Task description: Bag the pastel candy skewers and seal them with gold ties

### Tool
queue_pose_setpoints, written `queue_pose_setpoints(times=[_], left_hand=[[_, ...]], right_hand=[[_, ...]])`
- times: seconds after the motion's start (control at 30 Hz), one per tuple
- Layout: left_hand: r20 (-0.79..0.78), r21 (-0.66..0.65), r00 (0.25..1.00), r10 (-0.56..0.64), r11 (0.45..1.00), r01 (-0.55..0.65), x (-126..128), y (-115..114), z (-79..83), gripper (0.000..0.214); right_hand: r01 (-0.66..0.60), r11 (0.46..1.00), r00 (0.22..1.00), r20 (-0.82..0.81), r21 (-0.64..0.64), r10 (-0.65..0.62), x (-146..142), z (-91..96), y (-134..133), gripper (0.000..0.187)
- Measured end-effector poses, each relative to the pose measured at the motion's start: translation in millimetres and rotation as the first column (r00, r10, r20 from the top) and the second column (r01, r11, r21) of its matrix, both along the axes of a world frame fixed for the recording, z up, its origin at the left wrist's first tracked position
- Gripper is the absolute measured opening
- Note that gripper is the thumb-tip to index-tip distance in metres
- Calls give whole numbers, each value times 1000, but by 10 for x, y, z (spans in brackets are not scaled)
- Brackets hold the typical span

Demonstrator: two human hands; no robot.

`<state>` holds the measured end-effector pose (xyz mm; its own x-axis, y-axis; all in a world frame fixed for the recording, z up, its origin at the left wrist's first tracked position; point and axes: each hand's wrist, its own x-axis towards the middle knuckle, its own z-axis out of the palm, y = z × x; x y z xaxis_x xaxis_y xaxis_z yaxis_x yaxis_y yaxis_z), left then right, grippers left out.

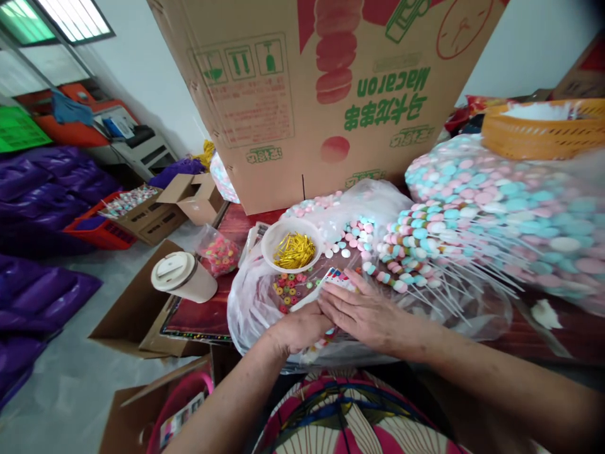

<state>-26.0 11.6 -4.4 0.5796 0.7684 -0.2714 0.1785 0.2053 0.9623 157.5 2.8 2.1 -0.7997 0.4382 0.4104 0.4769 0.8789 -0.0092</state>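
Observation:
My right hand (pixel 363 312) lies flat, fingers stretched out, over a small printed packet (pixel 336 277) on a clear plastic bag (pixel 250 302). My left hand (pixel 302 328) sits just under it, fingers curled beneath and mostly hidden. Colourful ring candies (pixel 289 290) lie loose just beyond the hands. A white bowl of gold twist ties (pixel 293 249) stands behind them. Skewers of pink, blue and white candy discs (pixel 425 246) lie in a pile to the right.
A big Macaron carton (pixel 331 94) stands at the back. A lidded paper cup (pixel 182 277) and a small bag of candy (pixel 218 252) sit left. An orange basket (pixel 543 135) tops a big candy bag (pixel 520 202). Open cartons and purple bags cover the floor.

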Motion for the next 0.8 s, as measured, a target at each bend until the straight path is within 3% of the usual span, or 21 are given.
queue_pose_setpoints(times=[0.1, 0.17, 0.2, 0.27, 0.33, 0.37, 0.43, 0.47, 0.5, 0.57, 0.63, 0.7, 0.8], left_hand=[[-89, -50, 952, -291, 956, 288, 30, 14, -3, 15], [-356, 68, 846, -396, 892, 446, 58, 14, 2, 16], [-513, 158, 774, -371, 845, 510, 74, 6, 4, 16], [-710, 311, 662, -240, 737, 601, 105, -30, 4, 16], [-759, 446, 633, -150, 588, 675, 113, -88, -5, 17], [-755, 514, 644, -126, 496, 700, 104, -120, -17, 18], [-710, 659, 702, -49, 303, 688, 56, -174, -62, 20], [-658, 723, 753, -14, 269, 637, 21, -191, -94, 20], [-586, 773, 810, 18, 311, 553, -19, -199, -131, 21], [-386, 810, 914, 127, 520, 270, -95, -194, -210, 22], [-208, 685, 932, 298, 724, -79, -142, -173, -274, 22], [-128, 482, 896, 426, 816, -319, -147, -154, -304, 22], [-80, 214, 878, 471, 869, -447, -107, -152, -289, 26]], right_hand=[[-17, 1000, 988, 155, -24, 20, 48, -60, -72, 30], [62, 971, 983, 182, -230, -20, 35, -99, -137, 25], [126, 916, 982, 179, -381, -61, 17, -117, -171, 21], [231, 721, 973, 165, -653, -162, -32, -156, -229, 16], [254, 542, 963, 158, -801, -218, -61, -201, -258, 19], [246, 498, 964, 155, -832, -217, -52, -224, -256, 24], [227, 472, 967, 140, -852, -212, 36, -264, -210, 33], [236, 487, 963, 136, -841, -231, 116, -280, -164, 35], [273, 516, 949, 142, -812, -280, 214, -295, -105, 36], [420, 560, 883, 178, -714, -435, 431, -334, 42, 35], [573, 542, 788, 230, -614, -572, 605, -403, 189, 31], [666, 505, 715, 276, -548, -643, 683, -508, 295, 28], [758, 456, 629, 337, -467, -700, 658, -672, 362, 29]])
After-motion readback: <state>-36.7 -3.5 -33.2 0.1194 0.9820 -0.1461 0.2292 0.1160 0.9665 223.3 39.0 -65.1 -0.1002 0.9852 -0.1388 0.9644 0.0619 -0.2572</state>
